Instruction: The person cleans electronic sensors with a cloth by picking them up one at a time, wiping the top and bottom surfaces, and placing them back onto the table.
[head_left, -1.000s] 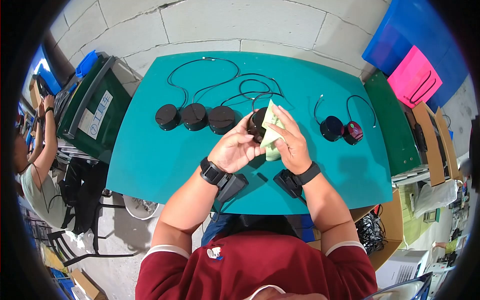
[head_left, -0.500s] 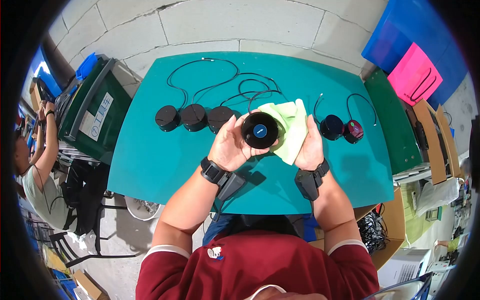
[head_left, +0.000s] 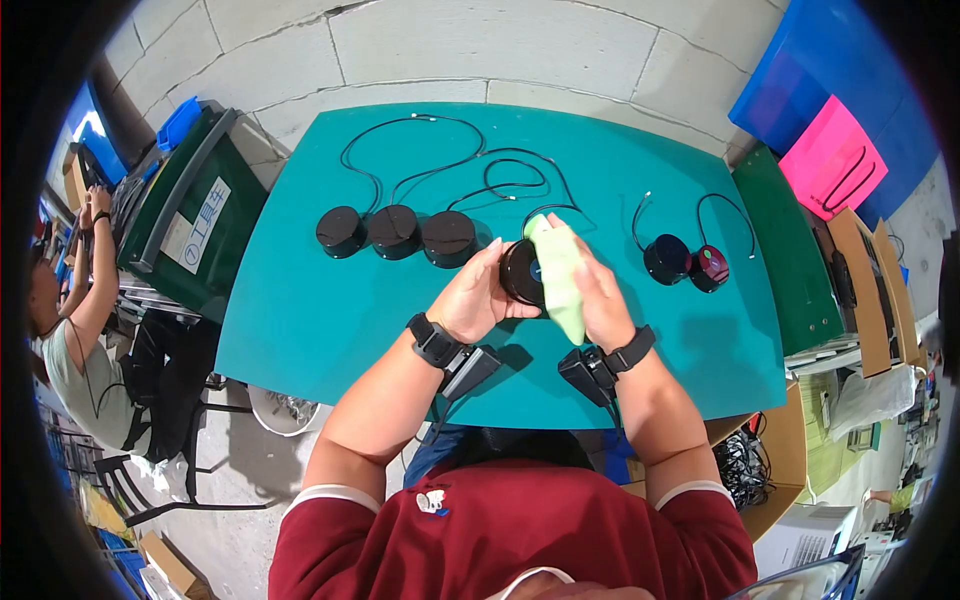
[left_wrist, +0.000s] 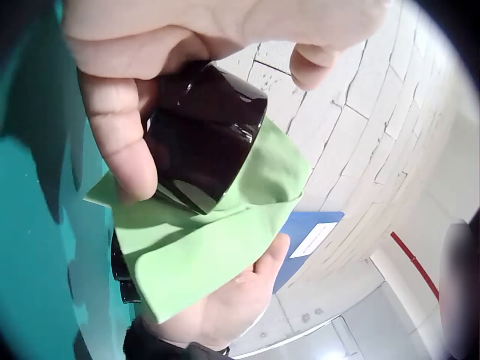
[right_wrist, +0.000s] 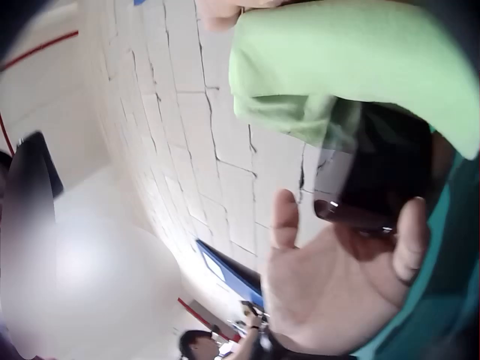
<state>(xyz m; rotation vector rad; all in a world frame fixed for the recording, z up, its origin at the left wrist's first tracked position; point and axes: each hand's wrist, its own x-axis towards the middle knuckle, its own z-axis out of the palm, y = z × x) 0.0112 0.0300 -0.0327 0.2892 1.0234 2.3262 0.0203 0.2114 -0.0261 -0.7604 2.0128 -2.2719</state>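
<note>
My left hand grips a glossy black cylindrical device by its side, just above the table. In the left wrist view a finger curls along the device. My right hand holds a light green cloth against the device's round face, which the cloth mostly covers. Folds of the cloth lap over the device's edge in the right wrist view. The device's cable is partly hidden behind the hands.
Three similar black devices with cables stand left on the green table. Two smaller cabled ones, a dark one and a reddish-topped one, stand right. A block wall rises behind. Another person is at far left.
Half a second ago the device's face with its blue label pointed up and the cloth was spread beside it. Now the device is turned sideways, and the right hand has brought the cloth onto its face.
</note>
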